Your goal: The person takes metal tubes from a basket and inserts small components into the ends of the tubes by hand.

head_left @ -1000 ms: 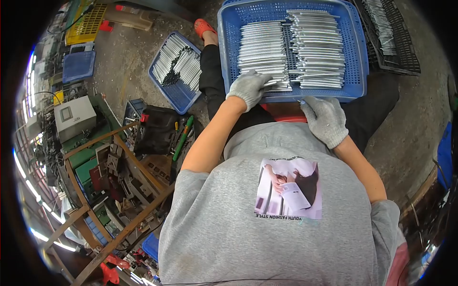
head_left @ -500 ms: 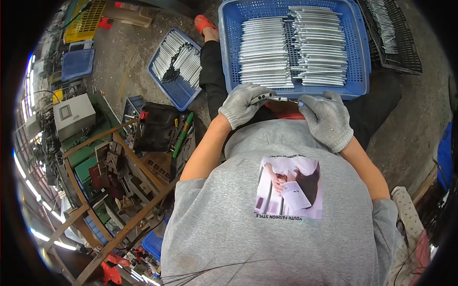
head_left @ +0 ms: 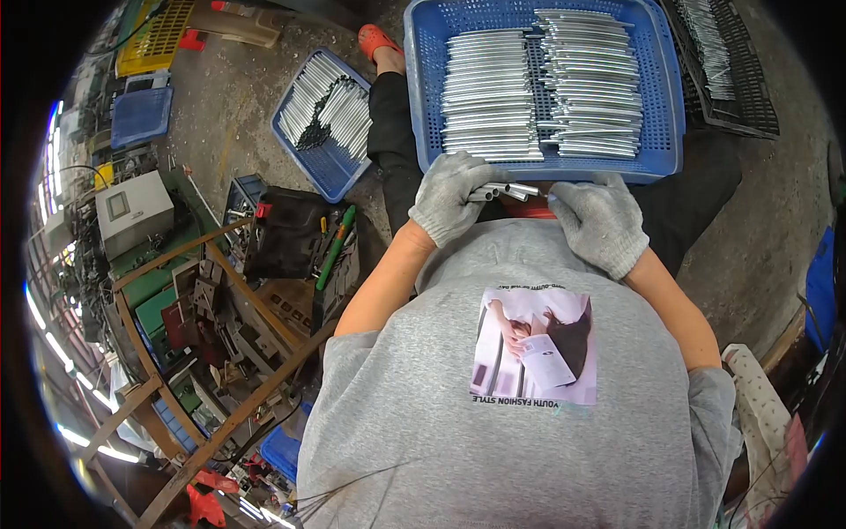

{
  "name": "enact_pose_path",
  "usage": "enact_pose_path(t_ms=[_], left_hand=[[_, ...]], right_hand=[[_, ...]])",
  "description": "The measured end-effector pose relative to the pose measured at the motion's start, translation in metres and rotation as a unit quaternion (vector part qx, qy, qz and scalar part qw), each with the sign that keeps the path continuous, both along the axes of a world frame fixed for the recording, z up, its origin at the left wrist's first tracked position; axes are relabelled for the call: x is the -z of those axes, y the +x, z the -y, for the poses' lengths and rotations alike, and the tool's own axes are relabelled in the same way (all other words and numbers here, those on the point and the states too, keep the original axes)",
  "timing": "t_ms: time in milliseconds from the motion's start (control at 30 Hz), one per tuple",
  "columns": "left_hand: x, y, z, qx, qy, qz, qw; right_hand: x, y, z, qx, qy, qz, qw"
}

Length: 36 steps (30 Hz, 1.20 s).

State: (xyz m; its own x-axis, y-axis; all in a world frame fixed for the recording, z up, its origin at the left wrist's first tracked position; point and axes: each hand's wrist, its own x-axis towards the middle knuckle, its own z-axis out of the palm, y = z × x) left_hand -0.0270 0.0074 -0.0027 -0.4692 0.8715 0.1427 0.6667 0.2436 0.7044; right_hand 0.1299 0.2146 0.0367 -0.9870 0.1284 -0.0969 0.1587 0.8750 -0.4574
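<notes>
My left hand (head_left: 451, 198), in a grey knit glove, is closed around several short metal tubes (head_left: 504, 191), whose ends stick out toward the right. My right hand (head_left: 601, 222), gloved alike, is closed, with thumb and fingertips together just right of the tube ends. A bluish spot shows at its fingertips; what it pinches is too small to make out. Beyond both hands stands a large blue plastic basket (head_left: 548, 169) with two stacked columns of silvery metal tubes (head_left: 592, 88).
A smaller blue basket (head_left: 328, 181) of metal tubes sits on the floor at left. At upper right is a black crate (head_left: 749, 106) with more metal pieces. A wooden frame (head_left: 233, 432), a green-handled tool (head_left: 335, 247) and a grey control box (head_left: 134, 214) are at left.
The tubes in my left hand have shifted and fanned out, their ends now pointing slightly differently. My left hand has turned a little; my right hand has moved slightly from the tube ends.
</notes>
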Motion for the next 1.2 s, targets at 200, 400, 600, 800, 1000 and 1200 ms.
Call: enact_pose_path(t_ms=[200, 400, 600, 800, 1000, 1200], left_hand=[[-0.005, 0.006, 0.0, -0.014, 0.001, -0.06, 0.998], [-0.004, 0.006, 0.002, -0.018, -0.002, -0.064, 0.998], [0.002, 0.006, 0.004, -0.02, -0.003, -0.059, 0.998], [0.008, 0.007, 0.006, -0.026, 0.006, -0.038, 0.999], [0.003, 0.002, 0.002, -0.031, -0.02, -0.028, 0.999], [0.009, -0.025, -0.025, -0.088, -0.194, 0.029, 0.977]], right_hand=[[-0.01, -0.003, -0.001, -0.008, -0.007, -0.027, 1.0], [0.0, -0.004, 0.001, -0.012, -0.007, -0.018, 1.0], [-0.011, -0.01, -0.003, 0.001, -0.03, -0.012, 0.999], [0.001, -0.008, -0.001, -0.03, -0.048, 0.021, 0.998], [-0.018, -0.018, -0.004, 0.044, -0.163, 0.083, 0.982], [0.011, -0.007, -0.006, 0.101, -0.031, -0.005, 0.994]])
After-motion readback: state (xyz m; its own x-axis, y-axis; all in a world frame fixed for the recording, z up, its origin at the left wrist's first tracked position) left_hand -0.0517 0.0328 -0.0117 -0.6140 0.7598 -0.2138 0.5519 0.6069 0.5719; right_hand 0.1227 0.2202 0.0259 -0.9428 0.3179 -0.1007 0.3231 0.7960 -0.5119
